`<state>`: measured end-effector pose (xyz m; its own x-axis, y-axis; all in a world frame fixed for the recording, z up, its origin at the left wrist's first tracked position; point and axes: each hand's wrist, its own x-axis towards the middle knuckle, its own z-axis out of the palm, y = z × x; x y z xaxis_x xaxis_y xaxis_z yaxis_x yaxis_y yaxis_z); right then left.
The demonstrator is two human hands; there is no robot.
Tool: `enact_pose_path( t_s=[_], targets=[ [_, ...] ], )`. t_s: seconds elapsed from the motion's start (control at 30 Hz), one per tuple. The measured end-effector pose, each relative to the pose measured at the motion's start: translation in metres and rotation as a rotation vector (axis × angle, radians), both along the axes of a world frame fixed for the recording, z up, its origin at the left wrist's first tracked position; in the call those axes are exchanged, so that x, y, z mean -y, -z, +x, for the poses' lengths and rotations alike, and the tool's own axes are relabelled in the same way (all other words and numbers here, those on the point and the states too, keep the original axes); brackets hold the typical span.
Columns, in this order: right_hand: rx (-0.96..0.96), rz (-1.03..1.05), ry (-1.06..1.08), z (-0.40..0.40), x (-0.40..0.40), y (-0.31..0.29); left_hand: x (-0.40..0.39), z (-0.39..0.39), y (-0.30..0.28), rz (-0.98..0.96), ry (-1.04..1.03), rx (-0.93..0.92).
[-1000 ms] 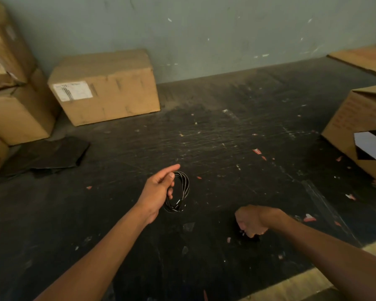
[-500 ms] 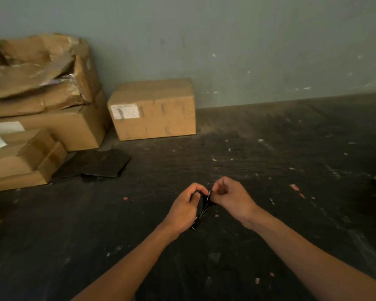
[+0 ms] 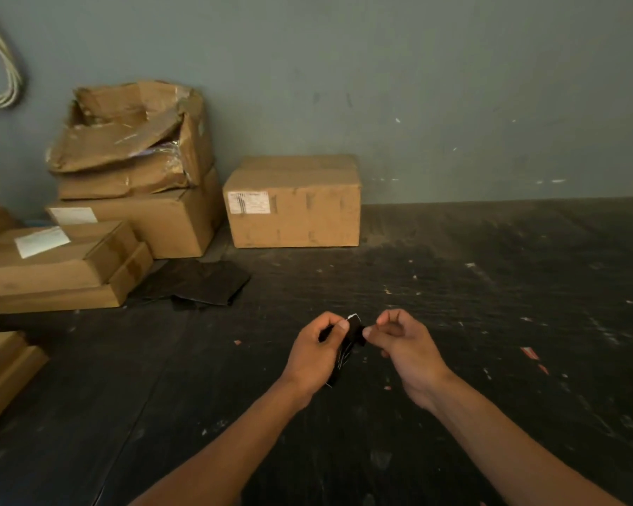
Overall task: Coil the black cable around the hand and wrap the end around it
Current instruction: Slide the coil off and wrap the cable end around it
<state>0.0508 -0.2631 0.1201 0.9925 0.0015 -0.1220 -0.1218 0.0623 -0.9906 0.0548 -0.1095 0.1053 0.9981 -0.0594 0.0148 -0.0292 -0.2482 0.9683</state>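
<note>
The black cable [image 3: 348,348] is bunched into a small flattened coil between both hands, above the dark floor. My left hand [image 3: 315,354] is closed around the coil, thumb pressed on its upper part. My right hand [image 3: 404,346] pinches the cable's top end with thumb and forefinger, right beside the left thumb. Much of the coil is hidden behind my left fingers; a short dark length hangs below the hand.
A sealed cardboard box [image 3: 293,202] stands against the grey-green wall. A stack of crushed and flat boxes [image 3: 125,199] fills the left side. A dark sheet [image 3: 198,284] lies on the black scuffed floor [image 3: 490,304]. Pale cords [image 3: 4,74] hang at the upper left.
My right hand came up from low on the right to meet the left and took hold of the cable end. The loose round coil is now squeezed flat. The view has swung left.
</note>
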Motion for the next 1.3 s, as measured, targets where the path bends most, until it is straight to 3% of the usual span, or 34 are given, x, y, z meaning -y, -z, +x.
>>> enact_pose_path(
  t_s=[0.13, 0.33, 0.6, 0.87, 1.13, 1.3],
  targets=[
    [0.011, -0.005, 0.032, 0.0, 0.002, 0.001, -0.009, 0.011, -0.002, -0.116, -0.162, -0.054],
    [-0.1, 0.099, -0.076, 0.002, 0.003, -0.001, -0.016, 0.013, -0.006, -0.145, -0.029, -0.06],
    [-0.133, 0.038, -0.119, 0.001, -0.004, 0.0, -0.017, 0.009, -0.007, -0.066, 0.111, -0.048],
    [-0.176, 0.092, -0.063, -0.004, -0.002, 0.006, -0.016, 0.013, -0.003, -0.265, 0.047, -0.134],
    [-0.292, -0.001, -0.085, -0.007, -0.008, 0.013, -0.014, 0.018, -0.003, -0.261, 0.012, -0.033],
    [-0.451, 0.064, -0.083, -0.009, -0.017, 0.014, -0.008, 0.016, -0.002, -0.12, -0.003, 0.04]
  ],
)
